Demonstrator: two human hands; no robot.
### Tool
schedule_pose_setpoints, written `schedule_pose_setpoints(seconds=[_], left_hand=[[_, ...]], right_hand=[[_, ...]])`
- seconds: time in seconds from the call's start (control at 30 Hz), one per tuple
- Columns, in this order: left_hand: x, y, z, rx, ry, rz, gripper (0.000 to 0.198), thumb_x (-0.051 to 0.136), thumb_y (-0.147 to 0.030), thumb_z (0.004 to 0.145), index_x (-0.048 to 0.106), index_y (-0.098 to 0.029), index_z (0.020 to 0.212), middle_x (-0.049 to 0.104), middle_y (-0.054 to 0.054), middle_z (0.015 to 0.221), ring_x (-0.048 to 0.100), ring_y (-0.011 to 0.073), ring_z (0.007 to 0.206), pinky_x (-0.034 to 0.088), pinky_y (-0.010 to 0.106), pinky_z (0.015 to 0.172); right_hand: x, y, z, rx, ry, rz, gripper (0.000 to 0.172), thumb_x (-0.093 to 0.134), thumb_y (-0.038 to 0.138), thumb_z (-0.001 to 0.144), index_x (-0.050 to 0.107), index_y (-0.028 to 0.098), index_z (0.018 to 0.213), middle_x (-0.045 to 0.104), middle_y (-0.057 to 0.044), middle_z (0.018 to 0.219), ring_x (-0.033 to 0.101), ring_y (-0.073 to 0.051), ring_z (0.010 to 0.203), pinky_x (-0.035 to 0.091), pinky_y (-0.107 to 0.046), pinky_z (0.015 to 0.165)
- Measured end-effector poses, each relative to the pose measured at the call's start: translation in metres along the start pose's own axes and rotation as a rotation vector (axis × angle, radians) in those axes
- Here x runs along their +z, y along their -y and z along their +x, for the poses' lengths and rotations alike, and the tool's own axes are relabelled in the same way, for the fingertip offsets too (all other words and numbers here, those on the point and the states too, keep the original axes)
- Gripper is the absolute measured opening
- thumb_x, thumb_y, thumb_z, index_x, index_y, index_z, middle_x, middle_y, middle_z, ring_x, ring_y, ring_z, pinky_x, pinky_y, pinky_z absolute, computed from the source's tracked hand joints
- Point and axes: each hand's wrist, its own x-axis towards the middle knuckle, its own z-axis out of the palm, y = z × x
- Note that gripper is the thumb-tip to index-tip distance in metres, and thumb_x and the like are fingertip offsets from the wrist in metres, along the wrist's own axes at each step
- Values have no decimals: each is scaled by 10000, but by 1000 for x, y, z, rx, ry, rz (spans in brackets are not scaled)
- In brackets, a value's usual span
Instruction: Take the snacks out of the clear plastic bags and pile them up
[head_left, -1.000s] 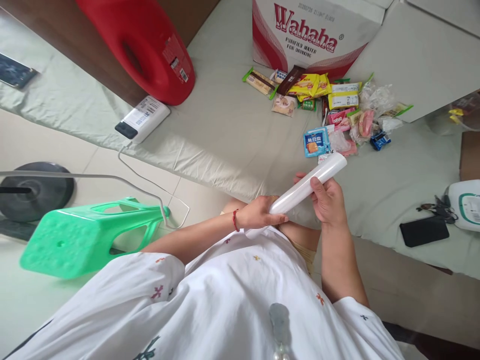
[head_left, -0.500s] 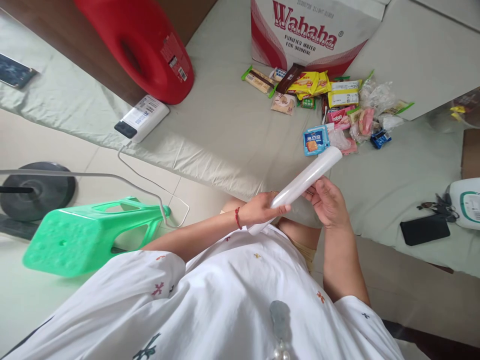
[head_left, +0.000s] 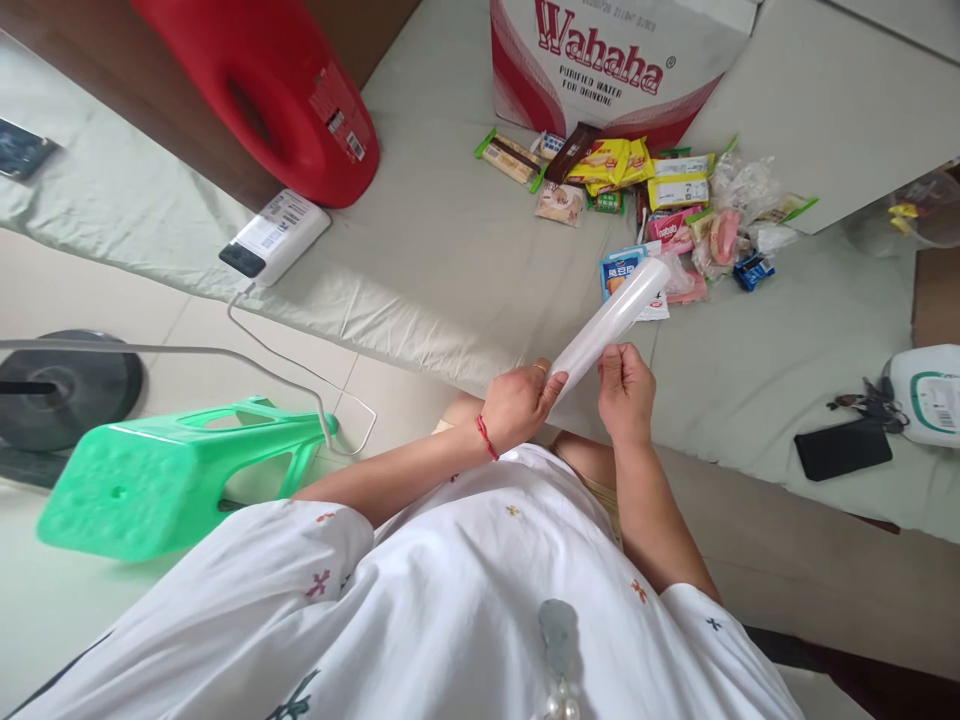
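Observation:
My left hand (head_left: 516,403) is closed round the lower end of a white roll of thin plastic film (head_left: 611,318) that slants up to the right. My right hand (head_left: 625,392) sits beside it, its fingertips pinching the roll's lower part or a loose edge of film. Both hands hover over my lap at the edge of a pale green sheet-covered bed (head_left: 450,260). Just beyond the roll's top end lies a heap of several wrapped snacks (head_left: 660,215), the nearest being a blue biscuit packet (head_left: 616,272).
A Wahaha water carton (head_left: 600,60) stands behind the snacks. A red jug (head_left: 277,90) and white power bank (head_left: 274,238) with cable lie at the left. A green plastic stool (head_left: 165,470) lies tipped on the floor. A black phone (head_left: 841,450) and white device (head_left: 926,395) rest at right.
My right hand slid down from the roll's middle to its lower end, next to my left hand. The roll tilted steeper and shifted slightly left and upward.

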Motion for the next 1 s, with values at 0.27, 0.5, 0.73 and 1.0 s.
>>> schedule_pose_setpoints(seconds=[0.27, 0.5, 0.73, 1.0], left_hand=[[-4, -1, -1, -47, 68, -191, 553, 170, -664, 1061, 436, -243, 821, 545, 22, 687, 540, 204, 642, 322, 314, 616], [-4, -3, 2, -96, -1, -261, 524, 234, -641, 1069, 451, -238, 813, 519, 11, 678, 513, 191, 635, 329, 309, 621], [4, -3, 4, -51, -94, 36, 617, 254, -678, 1055, 608, -173, 1052, 664, 108, 903, 619, 246, 813, 338, 326, 659], [3, 0, 2, 38, -122, 190, 649, 306, -715, 1024, 643, -164, 1090, 699, 152, 976, 639, 298, 988, 396, 348, 781]], right_hand=[[6, -15, 5, 42, -110, 134, 413, 530, 543, 991, 484, 242, 712, 466, 56, 590, 395, -118, 552, 343, -267, 559], [2, -4, 4, 256, -82, 522, 364, 793, 548, 787, 628, 226, 834, 543, 57, 691, 393, -81, 541, 281, -216, 431], [7, 10, 1, 339, -172, 569, 356, 880, 484, 675, 781, 189, 848, 518, 61, 587, 337, -73, 516, 262, -232, 409], [0, 4, 6, 411, -137, 541, 193, 807, 353, 650, 730, 188, 714, 561, 40, 616, 340, -65, 514, 243, -223, 401]])
